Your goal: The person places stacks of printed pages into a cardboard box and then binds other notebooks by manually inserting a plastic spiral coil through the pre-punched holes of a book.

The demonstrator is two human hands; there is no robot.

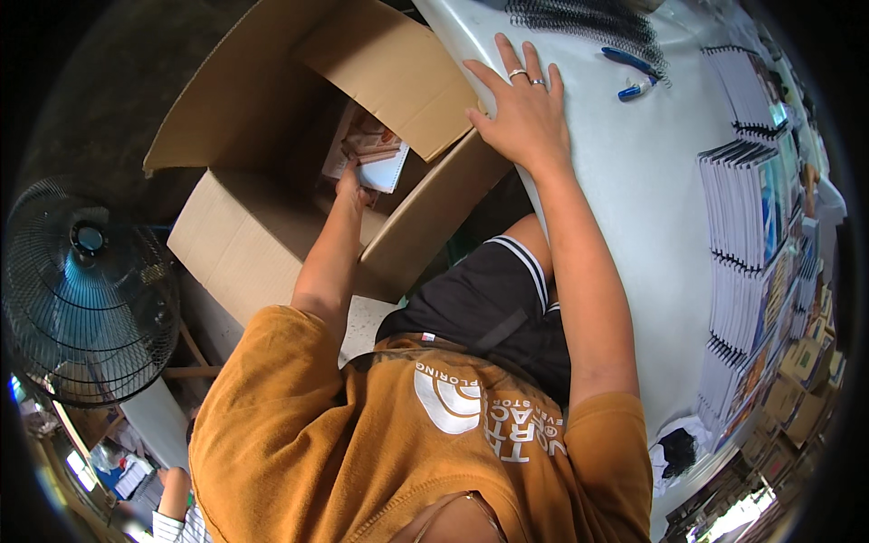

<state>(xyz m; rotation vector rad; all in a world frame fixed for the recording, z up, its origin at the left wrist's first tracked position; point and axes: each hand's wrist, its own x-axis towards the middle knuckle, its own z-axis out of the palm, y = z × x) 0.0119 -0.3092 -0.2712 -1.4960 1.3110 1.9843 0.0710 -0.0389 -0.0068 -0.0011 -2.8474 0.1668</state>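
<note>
The big box (389,77) is brown cardboard, dull and not shiny at all. The book (387,172) inside it is paper and looks smooth. The tabletop (625,235) is slick and shiny, like plastic. The piled books (735,204) have matt paper pages and glossy covers. Their spiral bindings (742,265) are thin and dark, but metal or plastic is hard to tell. The pens (631,61) look like smooth, shiny plastic. The rings (517,72) are shiny metal. The fan (90,308) has a thin wire cage and glossy, see-through blades. The shirt (362,443) is soft, dull cloth, and the shorts (462,312) are matt cloth too.
</note>
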